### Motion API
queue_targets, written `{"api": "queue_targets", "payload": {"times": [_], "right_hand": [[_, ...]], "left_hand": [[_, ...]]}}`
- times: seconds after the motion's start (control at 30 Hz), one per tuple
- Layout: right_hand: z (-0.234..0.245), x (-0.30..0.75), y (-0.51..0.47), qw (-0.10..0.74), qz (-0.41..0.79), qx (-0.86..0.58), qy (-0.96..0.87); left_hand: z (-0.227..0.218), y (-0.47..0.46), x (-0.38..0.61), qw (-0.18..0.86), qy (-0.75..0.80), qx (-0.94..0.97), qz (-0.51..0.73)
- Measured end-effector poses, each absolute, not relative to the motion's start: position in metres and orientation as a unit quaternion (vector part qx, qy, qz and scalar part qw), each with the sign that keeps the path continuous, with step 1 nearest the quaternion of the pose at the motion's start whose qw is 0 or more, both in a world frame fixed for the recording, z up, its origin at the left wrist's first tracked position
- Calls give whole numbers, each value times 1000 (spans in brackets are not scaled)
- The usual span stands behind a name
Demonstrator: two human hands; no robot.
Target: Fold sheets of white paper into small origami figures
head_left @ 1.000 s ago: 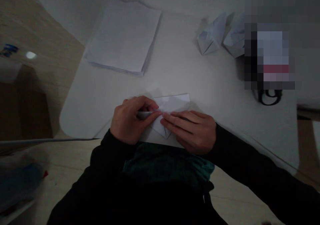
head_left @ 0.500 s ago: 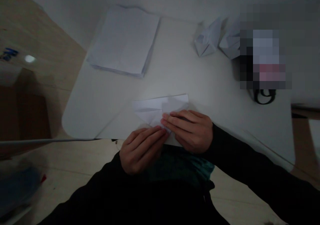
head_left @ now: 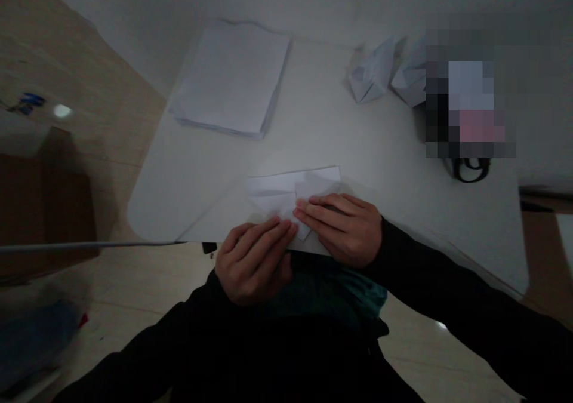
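A partly folded white sheet of paper [head_left: 286, 191] lies at the near edge of the white table [head_left: 358, 146]. My right hand [head_left: 344, 227] rests flat on its right half, fingers together and pressing down. At the paper's lower edge my left hand [head_left: 253, 260] has its fingers stretched out, with their tips touching the paper's bottom point beside the right fingertips. Both forearms are in dark sleeves.
A stack of white paper [head_left: 233, 80] lies at the far left of the table. Two folded paper shapes [head_left: 373, 74] stand at the far right, next to a blurred-out object. A black ring-shaped item [head_left: 468, 167] lies right of my hands. A brown box [head_left: 45, 200] stands on the floor at left.
My left hand came off the paper's left flap and dropped to its lower edge. The left flap now lies flat. My right hand stayed where it was.
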State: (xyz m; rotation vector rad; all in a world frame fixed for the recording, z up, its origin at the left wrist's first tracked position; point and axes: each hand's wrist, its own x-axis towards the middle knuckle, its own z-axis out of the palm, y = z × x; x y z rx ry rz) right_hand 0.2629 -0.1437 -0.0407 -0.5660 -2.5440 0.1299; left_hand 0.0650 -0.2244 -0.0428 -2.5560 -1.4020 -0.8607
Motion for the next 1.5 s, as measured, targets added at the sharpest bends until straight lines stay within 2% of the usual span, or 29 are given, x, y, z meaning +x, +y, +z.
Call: {"api": "queue_targets", "payload": {"times": [0.2, 0.3, 0.4, 0.5, 0.6, 0.7, 0.87, 1.07, 1.3, 1.5], "right_hand": [[-41, 263, -144, 265, 34, -204, -942], [-42, 263, -144, 269, 33, -201, -941], [-43, 262, -144, 286, 35, -195, -938], [-44, 261, -144, 293, 32, -210, -932], [-44, 260, -143, 295, 43, -243, -923], [-45, 260, -143, 306, 64, -252, -916], [-50, 261, -142, 317, 89, -259, -908], [-54, 260, -142, 314, 100, -258, -908], [-51, 259, -142, 318, 100, -260, -906], [-49, 259, -141, 313, 96, -250, -911]], "left_hand": [[-36, -214, 38, 88, -502, -828, -235], [-27, -206, 28, 142, -543, -803, -203], [-20, -197, 33, 179, -583, -759, -225], [-22, -189, 52, 127, -571, -750, -308], [-30, -179, 70, -6, -546, -777, -314], [-33, -173, 72, -72, -532, -774, -335], [-32, -188, 63, 4, -546, -765, -341], [-37, -201, 77, -83, -463, -805, -362], [-23, -185, 55, -77, -545, -782, -292], [-27, -192, 50, -49, -533, -763, -362]]}}
